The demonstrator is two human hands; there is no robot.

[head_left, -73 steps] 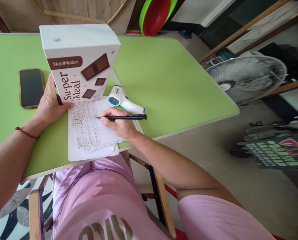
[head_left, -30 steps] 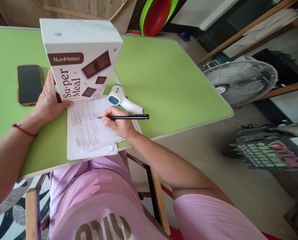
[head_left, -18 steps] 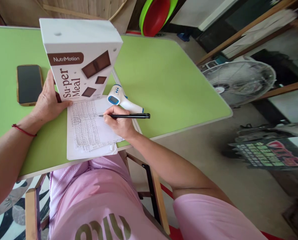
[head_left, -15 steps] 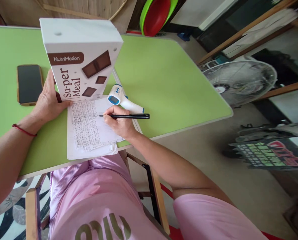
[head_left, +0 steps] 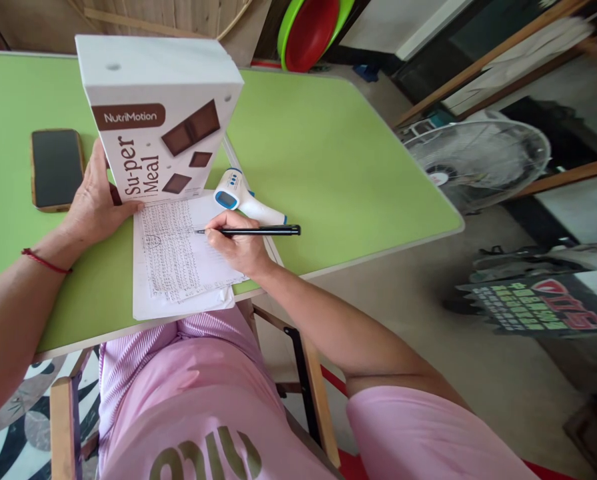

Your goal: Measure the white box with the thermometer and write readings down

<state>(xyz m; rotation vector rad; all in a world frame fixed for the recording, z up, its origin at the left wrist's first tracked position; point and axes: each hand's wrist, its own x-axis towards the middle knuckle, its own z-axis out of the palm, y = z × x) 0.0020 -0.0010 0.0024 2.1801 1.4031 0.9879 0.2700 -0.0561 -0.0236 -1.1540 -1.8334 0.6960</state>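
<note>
While the right hand [head_left: 235, 243] pinches one black pen [head_left: 248, 231], its tip rests on the handwritten sheet [head_left: 175, 257]; writing there too small to read. Pen's long axis runs left-right, tip pointing left. Left hand [head_left: 95, 203] lies flat against one upright white box [head_left: 158, 117] labelled "NutriMotion Su-per Meal". On the green desk [head_left: 328, 167]: one phone [head_left: 57, 168], one infrared thermometer [head_left: 245, 200].

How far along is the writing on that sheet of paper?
Done: dense handwriting fills the left part of the sheet. In hand: the right hand holds the pen, tip on the paper; the left hand steadies the box. Left: the blank right strip.
</note>
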